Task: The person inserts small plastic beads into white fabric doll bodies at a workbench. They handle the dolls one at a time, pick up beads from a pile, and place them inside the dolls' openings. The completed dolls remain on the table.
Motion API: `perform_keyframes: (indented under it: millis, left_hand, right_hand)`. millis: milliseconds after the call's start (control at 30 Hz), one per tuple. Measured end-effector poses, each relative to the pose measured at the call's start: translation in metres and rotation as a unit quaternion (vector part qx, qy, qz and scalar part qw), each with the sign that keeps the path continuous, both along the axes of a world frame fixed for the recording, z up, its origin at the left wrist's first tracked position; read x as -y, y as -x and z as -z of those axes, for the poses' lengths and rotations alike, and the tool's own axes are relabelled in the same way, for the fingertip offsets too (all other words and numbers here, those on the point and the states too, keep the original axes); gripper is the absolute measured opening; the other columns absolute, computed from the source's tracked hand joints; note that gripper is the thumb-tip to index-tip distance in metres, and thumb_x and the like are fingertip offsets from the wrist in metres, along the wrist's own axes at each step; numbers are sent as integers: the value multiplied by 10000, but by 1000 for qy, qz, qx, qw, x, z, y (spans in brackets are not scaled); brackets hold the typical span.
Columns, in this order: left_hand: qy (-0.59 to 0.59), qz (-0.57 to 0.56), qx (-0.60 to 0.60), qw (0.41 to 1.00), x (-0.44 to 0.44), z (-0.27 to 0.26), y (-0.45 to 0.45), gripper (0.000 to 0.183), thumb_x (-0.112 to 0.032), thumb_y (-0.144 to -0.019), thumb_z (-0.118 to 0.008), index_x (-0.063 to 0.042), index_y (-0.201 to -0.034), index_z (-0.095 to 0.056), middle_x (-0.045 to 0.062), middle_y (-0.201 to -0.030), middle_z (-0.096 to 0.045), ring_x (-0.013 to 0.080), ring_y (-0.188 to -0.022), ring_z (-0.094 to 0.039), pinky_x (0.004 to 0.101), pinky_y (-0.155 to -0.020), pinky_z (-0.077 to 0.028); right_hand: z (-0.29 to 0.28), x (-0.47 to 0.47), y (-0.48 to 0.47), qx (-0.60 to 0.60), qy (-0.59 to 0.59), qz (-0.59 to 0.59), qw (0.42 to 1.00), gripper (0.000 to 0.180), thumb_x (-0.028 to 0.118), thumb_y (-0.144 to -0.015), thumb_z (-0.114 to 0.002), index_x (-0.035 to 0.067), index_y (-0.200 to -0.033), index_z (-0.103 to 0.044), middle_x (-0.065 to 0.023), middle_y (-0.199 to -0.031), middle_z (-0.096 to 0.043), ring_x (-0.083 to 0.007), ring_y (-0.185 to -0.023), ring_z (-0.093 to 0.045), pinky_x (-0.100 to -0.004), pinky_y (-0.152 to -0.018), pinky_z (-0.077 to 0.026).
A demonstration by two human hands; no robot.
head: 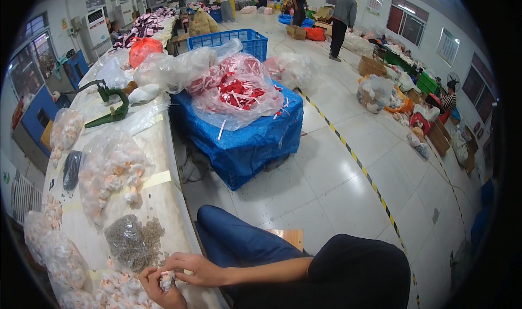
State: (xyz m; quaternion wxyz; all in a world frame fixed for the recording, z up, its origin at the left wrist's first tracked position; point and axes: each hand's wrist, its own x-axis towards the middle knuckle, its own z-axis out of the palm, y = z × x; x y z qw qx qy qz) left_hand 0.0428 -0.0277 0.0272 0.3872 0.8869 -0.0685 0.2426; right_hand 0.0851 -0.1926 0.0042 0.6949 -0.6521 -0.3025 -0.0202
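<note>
Low on the worktable, my left hand (161, 289) holds a small white and peach plush piece (166, 280) between thumb and fingers. My right hand (197, 269) reaches in from the right, with its fingertips and thumb at the upper edge of the same piece. Just beyond my hands lies a clear plastic bag (127, 241) full of small greyish discs. Loose discs (152, 239) have spilled beside it, close to my right fingers. A heap of similar plush pieces (118, 288) spreads left of my left hand.
Bags of plush pieces (112, 170) and a green hand-lever tool (116, 109) occupy the worktable (157, 203). Beside it, a blue-covered stack (248, 146) carries a bag of red ribboned pieces (240, 91). A blue crate (255, 48) stands behind. Several people are farther off.
</note>
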Motion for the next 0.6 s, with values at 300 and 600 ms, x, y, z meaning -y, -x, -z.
perform_keyframes:
  millis: [300, 600]
  left_hand:
    - [35, -28, 37, 998, 13, -3, -2, 131, -40, -889, -701, -14, -1015, -673, 138, -1009, -722, 278, -935, -676, 381, -859, -539]
    - [113, -49, -94, 988, 17, 0, 0, 280, 27, -872, -655, -5, -1147, -695, 140, -1094, -719, 270, -1018, -663, 385, -939, -521]
  right_hand:
    - [-7, -2, 6, -18, 25, 12, 999, 300, 75, -958, -627, 21, -1253, -629, -163, -1142, -670, -331, -1069, -655, -388, -923, -507]
    - [-7, 10, -1, -60, 10, 3, 998, 220, 132, -985, -652, 0, -1158, -627, -126, -1014, -678, -221, -899, -656, -334, -794, -511]
